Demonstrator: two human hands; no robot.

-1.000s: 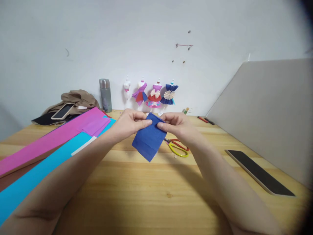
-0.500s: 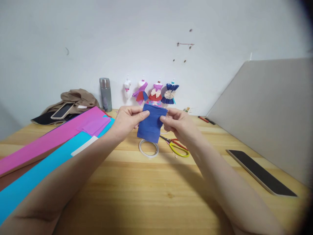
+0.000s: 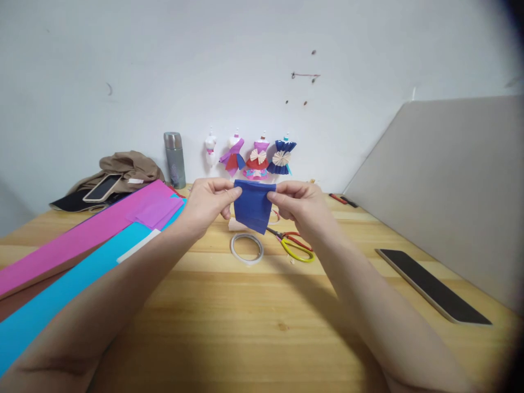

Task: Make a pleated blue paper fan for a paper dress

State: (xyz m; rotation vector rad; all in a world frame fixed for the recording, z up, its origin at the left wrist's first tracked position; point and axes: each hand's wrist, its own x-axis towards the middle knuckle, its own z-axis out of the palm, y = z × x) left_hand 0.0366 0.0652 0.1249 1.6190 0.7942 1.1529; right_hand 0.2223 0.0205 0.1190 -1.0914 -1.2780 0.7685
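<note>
A small sheet of dark blue paper (image 3: pixel 252 208) hangs in the air between my two hands, a narrow band showing along its top edge. My left hand (image 3: pixel 210 203) pinches its upper left corner between thumb and fingers. At the upper right corner my right hand (image 3: pixel 298 203) pinches it the same way. Below the paper a white roll of tape (image 3: pixel 246 249) lies flat on the table. Scissors with red and yellow handles (image 3: pixel 295 246) rest under my right hand, their blades pointing toward the blue sheet. A pale pink piece (image 3: pixel 236 224) is partly hidden behind the paper.
Pink paper (image 3: pixel 90 232) and bright blue paper (image 3: pixel 82 281) strips cover the left side. Small dress forms in paper dresses (image 3: pixel 256 158) stand against the wall beside a grey flask (image 3: pixel 174 161). A dark flat slab (image 3: pixel 432 285) lies at right, near a white partition (image 3: pixel 446 185).
The blue paper's top edge has come down a little, and a narrow band now shows along it. Both hands still pinch its upper corners. The view has shifted slightly.
</note>
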